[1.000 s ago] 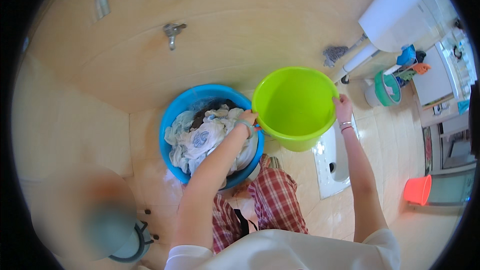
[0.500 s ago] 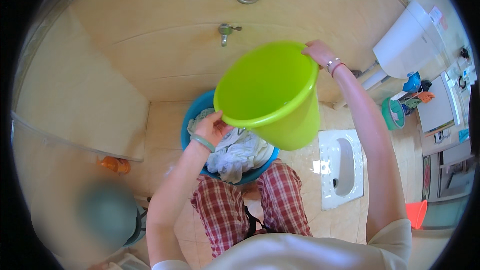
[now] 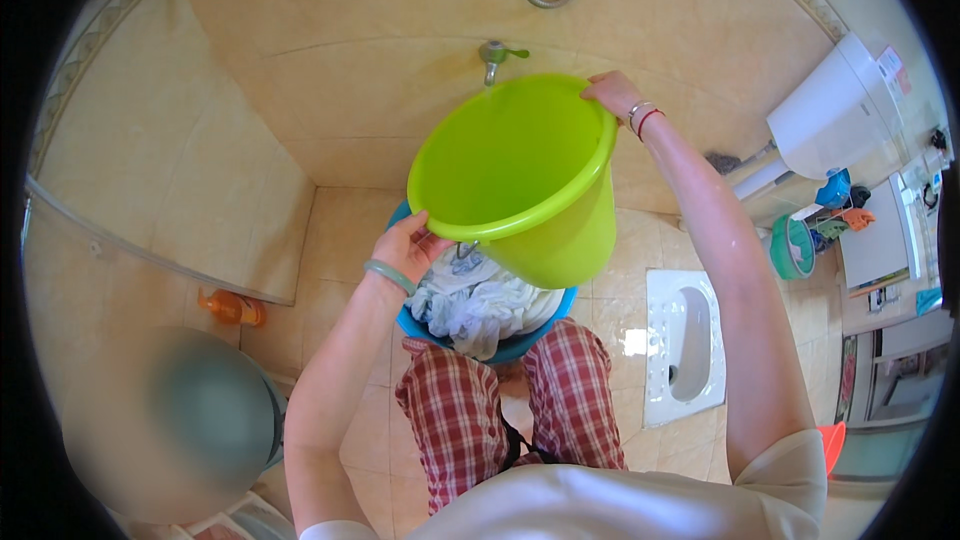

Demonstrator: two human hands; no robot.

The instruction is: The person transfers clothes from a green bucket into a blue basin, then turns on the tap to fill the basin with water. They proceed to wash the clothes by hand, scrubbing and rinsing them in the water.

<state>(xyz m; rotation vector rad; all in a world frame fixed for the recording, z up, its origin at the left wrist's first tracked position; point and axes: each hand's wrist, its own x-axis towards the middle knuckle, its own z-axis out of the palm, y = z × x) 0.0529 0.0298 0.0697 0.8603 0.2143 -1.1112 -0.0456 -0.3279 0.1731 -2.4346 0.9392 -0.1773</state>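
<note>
A large lime-green bucket (image 3: 565,230) is held up between my hands, its mouth tilted toward the wall and my left. No contents show inside it. My left hand (image 3: 412,245) grips the near-left rim beside the metal handle joint, and a pale green bangle sits on that wrist. My right hand (image 3: 612,95) is closed over the far-right rim. Below the bucket stands a blue basin (image 3: 525,347) holding a heap of wet white laundry (image 3: 480,305). The bucket hides the basin's far part.
A wall tap (image 3: 492,58) is just beyond the bucket. To the right lie a white squat toilet (image 3: 685,350), a cistern (image 3: 835,105) and a teal bin (image 3: 792,245). An orange bottle (image 3: 232,307) stands left. A blurred round shape (image 3: 175,420) fills the lower left.
The bucket and both hands have shifted slightly left and toward the wall tap in the picture. My view has turned a little. Both hands keep their hold on the rim.
</note>
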